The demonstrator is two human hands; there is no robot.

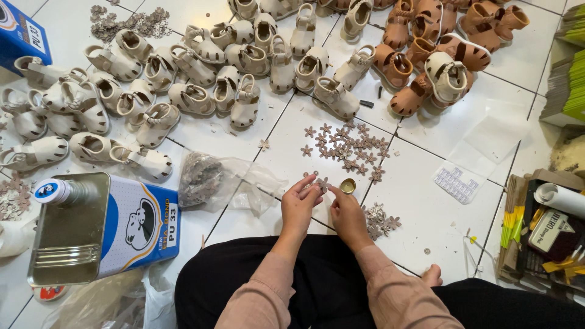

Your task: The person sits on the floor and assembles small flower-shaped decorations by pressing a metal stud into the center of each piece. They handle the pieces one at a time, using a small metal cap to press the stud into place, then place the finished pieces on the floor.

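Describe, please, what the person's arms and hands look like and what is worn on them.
Both arms wear long, loose sleeves of dusty pink cloth, the left sleeve and the right sleeve each ending at the wrist. The left hand and right hand are bare: no gloves, and no rings, watch or bracelet that I can make out.

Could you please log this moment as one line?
left hand: pinching flower cutout | right hand: at same cutout, beside gold cap | floor: cutouts spread out, sandals behind
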